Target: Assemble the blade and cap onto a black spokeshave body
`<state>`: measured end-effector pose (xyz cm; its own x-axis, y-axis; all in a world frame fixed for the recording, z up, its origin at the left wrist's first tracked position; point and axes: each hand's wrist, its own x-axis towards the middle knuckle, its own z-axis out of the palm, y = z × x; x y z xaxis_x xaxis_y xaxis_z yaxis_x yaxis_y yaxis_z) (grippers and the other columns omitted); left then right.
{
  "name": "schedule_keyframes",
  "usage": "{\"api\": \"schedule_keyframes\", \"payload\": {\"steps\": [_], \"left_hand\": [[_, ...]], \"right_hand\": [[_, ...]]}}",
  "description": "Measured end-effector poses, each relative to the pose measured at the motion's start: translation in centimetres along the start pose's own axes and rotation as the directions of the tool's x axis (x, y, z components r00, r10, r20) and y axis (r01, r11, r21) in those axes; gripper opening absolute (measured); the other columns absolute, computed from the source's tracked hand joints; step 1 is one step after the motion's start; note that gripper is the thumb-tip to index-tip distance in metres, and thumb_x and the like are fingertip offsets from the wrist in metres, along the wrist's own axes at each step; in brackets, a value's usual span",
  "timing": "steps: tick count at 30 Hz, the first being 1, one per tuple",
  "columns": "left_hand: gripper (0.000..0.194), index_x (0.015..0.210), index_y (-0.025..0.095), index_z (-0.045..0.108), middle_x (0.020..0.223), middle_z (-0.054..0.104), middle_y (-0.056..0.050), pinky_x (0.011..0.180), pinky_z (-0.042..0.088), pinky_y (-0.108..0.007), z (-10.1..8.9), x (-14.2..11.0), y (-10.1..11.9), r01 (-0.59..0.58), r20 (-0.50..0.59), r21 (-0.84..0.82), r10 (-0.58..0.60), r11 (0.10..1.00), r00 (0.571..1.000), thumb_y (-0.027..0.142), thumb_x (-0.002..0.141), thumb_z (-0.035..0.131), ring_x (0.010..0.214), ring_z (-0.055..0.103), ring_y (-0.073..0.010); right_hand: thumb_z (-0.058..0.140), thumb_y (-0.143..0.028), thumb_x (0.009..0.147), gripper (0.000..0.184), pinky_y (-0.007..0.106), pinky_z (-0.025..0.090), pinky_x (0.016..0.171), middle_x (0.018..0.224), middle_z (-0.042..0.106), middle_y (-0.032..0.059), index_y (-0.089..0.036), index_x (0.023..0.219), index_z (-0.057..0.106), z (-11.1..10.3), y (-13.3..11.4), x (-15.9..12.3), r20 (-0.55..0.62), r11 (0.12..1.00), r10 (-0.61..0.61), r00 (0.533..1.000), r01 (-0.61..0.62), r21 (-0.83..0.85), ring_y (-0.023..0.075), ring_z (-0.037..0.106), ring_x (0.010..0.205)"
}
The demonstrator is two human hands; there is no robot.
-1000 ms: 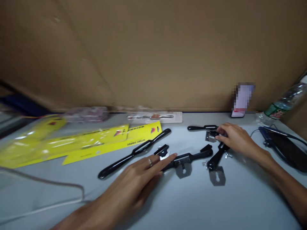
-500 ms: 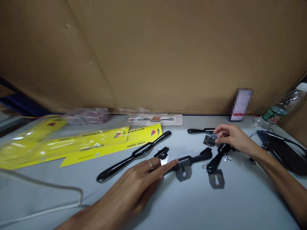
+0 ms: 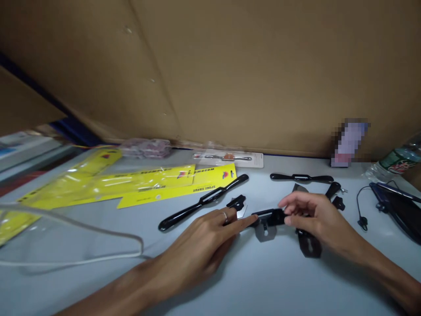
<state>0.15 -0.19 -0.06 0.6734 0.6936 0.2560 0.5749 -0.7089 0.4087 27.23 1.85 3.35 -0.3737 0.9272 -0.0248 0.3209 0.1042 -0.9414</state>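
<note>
My left hand lies flat on the grey table with its fingers stretched out, the fingertips touching the left end of a black spokeshave body with a metal blade under it. My right hand is curled over the right end of that same spokeshave, thumb and fingers closed on it. A second black spokeshave lies to the left, a third lies behind. A small black cap piece sits by my left fingers. Another blade shows under my right hand.
Yellow packaging cards in clear plastic lie at the left. A white cable loops at the near left. A carded tool leans by the cardboard wall. A plastic bottle and a dark pouch are at the right.
My right hand moved from the far spokeshave toward me and closed on the middle spokeshave. My left hand stayed put on its left end. The view shifted left.
</note>
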Motion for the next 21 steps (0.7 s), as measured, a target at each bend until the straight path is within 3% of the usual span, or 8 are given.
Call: {"api": "schedule_keyframes", "payload": {"steps": [3,7,12,14,17,19,21], "left_hand": [[0.056,0.142,0.024,0.056,0.094,0.066,-0.008,0.062,0.048,-0.028,0.1,0.0,-0.1,-0.003,-0.007,0.002,0.004,1.000,1.000,0.005,0.093,0.038,0.076,0.060,-0.0190],[0.061,0.143,0.028,0.055,0.094,0.066,-0.007,0.065,0.048,-0.029,0.1,-0.1,-0.2,-0.021,0.000,0.002,0.021,1.000,1.000,0.002,0.089,0.041,0.077,0.060,-0.0194],[0.058,0.138,0.028,0.060,0.097,0.066,-0.007,0.066,0.049,-0.031,0.2,-0.1,-0.1,-0.021,0.016,0.016,0.021,1.000,1.000,0.003,0.089,0.041,0.079,0.061,-0.0206],[0.059,0.138,0.029,0.060,0.097,0.066,-0.007,0.067,0.049,-0.031,0.2,-0.1,-0.1,-0.016,0.018,0.016,0.016,1.000,1.000,0.002,0.089,0.041,0.080,0.061,-0.0211],[0.058,0.136,0.028,0.061,0.094,0.065,-0.006,0.067,0.047,-0.031,0.2,0.0,0.1,-0.011,0.029,0.018,0.010,1.000,1.000,0.002,0.088,0.041,0.078,0.059,-0.0210],[0.058,0.136,0.027,0.062,0.091,0.063,-0.006,0.065,0.046,-0.030,0.1,0.1,0.2,-0.008,0.040,0.013,0.007,1.000,0.999,0.002,0.088,0.040,0.076,0.058,-0.0204],[0.058,0.137,0.027,0.061,0.089,0.062,-0.006,0.063,0.045,-0.030,-0.1,0.2,0.4,-0.004,0.039,0.002,0.004,1.000,0.999,0.002,0.089,0.039,0.074,0.058,-0.0201]], "right_hand": [[0.066,-0.018,0.083,0.015,0.029,0.050,0.064,0.078,0.068,0.0015,-0.021,0.095,0.073,0.8,-0.7,-0.6,-0.008,0.997,-0.051,0.999,0.050,-0.058,0.0168,0.063,0.073],[0.065,-0.023,0.085,0.012,0.028,0.049,0.059,0.079,0.068,0.0020,-0.022,0.093,0.075,0.7,-1.2,-0.9,-0.159,0.981,-0.139,0.977,0.114,-0.160,0.0179,0.064,0.071],[0.065,-0.016,0.090,0.008,0.028,0.050,0.058,0.080,0.067,0.0007,-0.022,0.091,0.070,1.7,-0.4,-1.0,-0.273,0.876,-0.384,0.882,0.254,-0.411,0.0162,0.062,0.069],[0.061,-0.010,0.093,0.010,0.030,0.052,0.064,0.081,0.067,0.0025,-0.019,0.092,0.067,2.4,0.0,-1.0,-0.201,0.753,-0.546,0.813,0.373,-0.542,0.0164,0.062,0.071],[0.048,0.001,0.096,0.021,0.035,0.053,0.071,0.085,0.069,0.0091,-0.010,0.102,0.066,3.4,0.7,-1.2,0.078,0.454,-0.720,0.690,0.552,-0.700,0.0201,0.062,0.077],[0.044,0.003,0.096,0.025,0.038,0.054,0.073,0.086,0.070,0.0130,-0.005,0.107,0.065,3.9,1.2,-1.3,0.258,0.278,-0.729,0.635,0.618,-0.735,0.0232,0.062,0.080],[0.045,0.001,0.096,0.026,0.041,0.055,0.077,0.090,0.071,0.0147,-0.003,0.112,0.065,4.3,1.6,-1.4,0.338,0.239,-0.692,0.638,0.644,-0.727,0.0252,0.063,0.083]]}}
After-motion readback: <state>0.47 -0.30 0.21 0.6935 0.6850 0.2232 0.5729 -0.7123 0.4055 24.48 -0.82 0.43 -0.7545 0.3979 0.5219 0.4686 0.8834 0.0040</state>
